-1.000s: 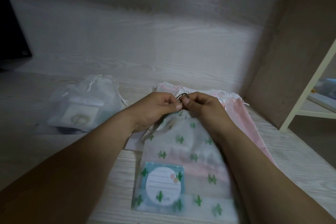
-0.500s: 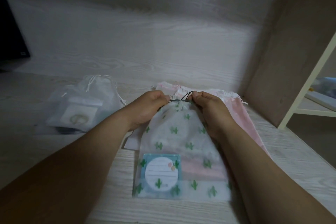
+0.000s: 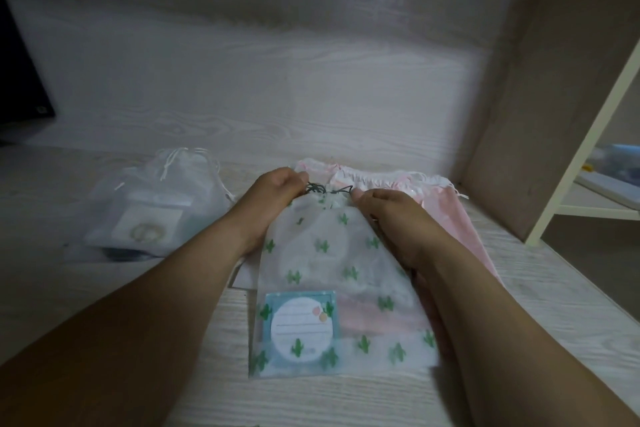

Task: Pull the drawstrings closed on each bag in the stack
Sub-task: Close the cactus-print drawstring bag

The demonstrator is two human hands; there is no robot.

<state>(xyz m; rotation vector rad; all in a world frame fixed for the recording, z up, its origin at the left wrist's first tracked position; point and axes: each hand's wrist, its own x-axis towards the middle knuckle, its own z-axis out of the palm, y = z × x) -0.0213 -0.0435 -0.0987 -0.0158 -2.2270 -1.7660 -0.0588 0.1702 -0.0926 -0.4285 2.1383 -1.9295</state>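
Cinching the cactus-print bag (image 3: pixel 322 253), dark drawstring (image 3: pixel 327 188) pinched in left hand (image 3: pixel 277 194) and right hand (image 3: pixel 391 215); probably needs a firm outward tug.

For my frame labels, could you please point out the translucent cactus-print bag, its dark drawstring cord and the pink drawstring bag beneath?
translucent cactus-print bag (image 3: pixel 322 253): head view, middle of front.
dark drawstring cord (image 3: pixel 315 188): head view, loops at bag mouth.
pink drawstring bag (image 3: pixel 462 229): head view, bare right edge.

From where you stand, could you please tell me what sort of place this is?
Probably a home desk nook: a pale wood-grain desktop, a matching side panel, a cream shelving frame beside it, and perhaps a dark screen at left.
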